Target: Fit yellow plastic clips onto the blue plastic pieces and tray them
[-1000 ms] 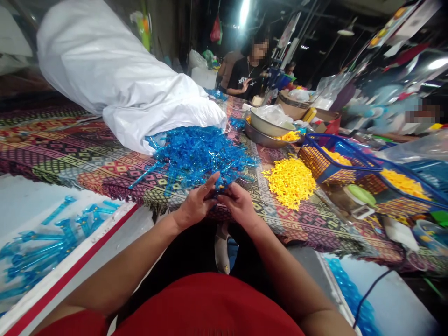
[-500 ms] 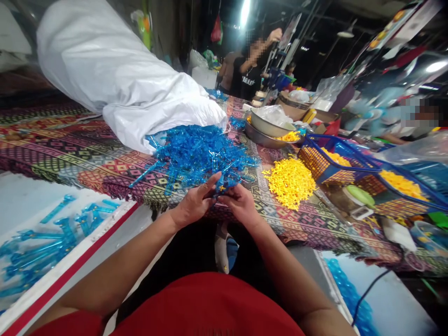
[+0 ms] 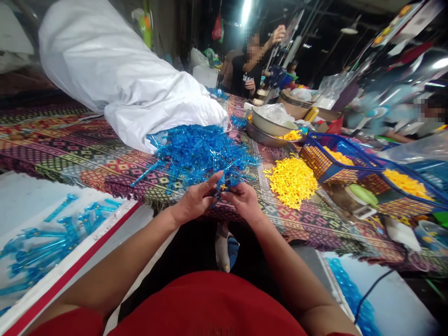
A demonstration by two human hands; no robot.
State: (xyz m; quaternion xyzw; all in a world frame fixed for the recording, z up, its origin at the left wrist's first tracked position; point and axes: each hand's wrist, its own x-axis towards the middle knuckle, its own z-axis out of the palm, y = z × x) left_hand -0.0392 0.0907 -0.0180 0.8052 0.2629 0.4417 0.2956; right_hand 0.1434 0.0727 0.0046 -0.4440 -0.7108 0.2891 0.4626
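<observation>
My left hand and my right hand meet at the table's front edge. My left fingers are closed round a translucent blue plastic piece, mostly hidden by the hand, with the thumb pointing up. A small yellow plastic piece shows at it, between the two hands. The right fingertips pinch close beside this yellow piece; their exact grip is hidden. Just beyond the hands a heap of blue plastic pieces spills from a large white sack. To the right lies a pile of small yellow pieces.
Blue baskets with yellow pieces and nested metal bowls stand at the right. A lower white-topped box at the left carries several blue pieces. A patterned cloth covers the table. Across it, a person raises an arm.
The right hand has shifted slightly away from the left, and the yellow piece between them shows more plainly. The left hand keeps its place. The person opposite has moved an arm.
</observation>
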